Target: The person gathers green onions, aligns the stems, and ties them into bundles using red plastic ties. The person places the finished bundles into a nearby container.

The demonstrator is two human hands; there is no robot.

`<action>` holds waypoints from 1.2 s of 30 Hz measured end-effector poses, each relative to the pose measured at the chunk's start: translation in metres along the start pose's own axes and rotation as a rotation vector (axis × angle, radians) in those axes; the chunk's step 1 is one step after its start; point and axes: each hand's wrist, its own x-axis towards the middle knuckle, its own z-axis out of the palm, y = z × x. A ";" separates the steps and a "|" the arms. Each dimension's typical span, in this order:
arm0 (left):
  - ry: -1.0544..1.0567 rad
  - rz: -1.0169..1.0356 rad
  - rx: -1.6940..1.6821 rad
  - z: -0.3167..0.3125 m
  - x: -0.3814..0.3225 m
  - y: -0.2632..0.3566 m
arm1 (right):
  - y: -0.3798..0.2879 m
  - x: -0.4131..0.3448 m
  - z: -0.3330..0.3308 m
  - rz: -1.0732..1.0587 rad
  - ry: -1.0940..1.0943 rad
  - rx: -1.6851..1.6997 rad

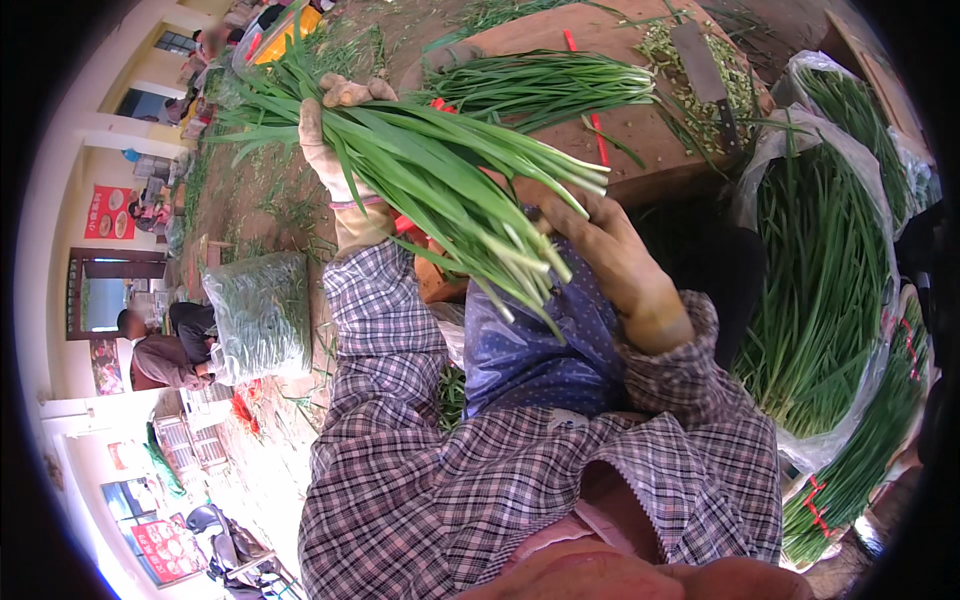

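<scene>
My left hand (349, 94), in a pale stained glove, grips a loose bunch of garlic chives (435, 161) around its leafy part. The pale stem ends point down and right, over my blue dotted apron (577, 337). My right hand (611, 255), also in a stained glove, is at the stem ends with its fingers bent. The stems partly hide those fingertips, so whether they pinch any stems is unclear. Beyond my hands, a second bunch of garlic chives (540, 84) lies on a wooden board (630, 161), across a red strap (598, 139).
A cleaver (697, 64) lies on the board's right among chopped stem ends (660, 41). At right stand plastic-lined bundles of chives (825, 285) and a bundle tied with red bands (840, 495). At left a person (161, 352) bends by a large plastic-wrapped bale (262, 315). Loose leaves litter the floor.
</scene>
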 end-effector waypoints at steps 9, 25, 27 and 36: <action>-0.004 0.015 0.003 -0.012 -0.001 -0.007 | 0.009 -0.028 -0.021 -0.265 0.159 -0.740; 0.019 -0.001 0.094 -0.021 0.002 -0.016 | 0.007 -0.006 0.001 0.098 -0.020 0.314; -0.010 0.004 0.138 -0.018 -0.001 -0.016 | 0.011 -0.017 -0.011 0.063 -0.103 0.349; 0.053 0.010 -0.122 -0.010 -0.009 0.004 | -0.025 -0.098 -0.057 0.047 0.262 -1.005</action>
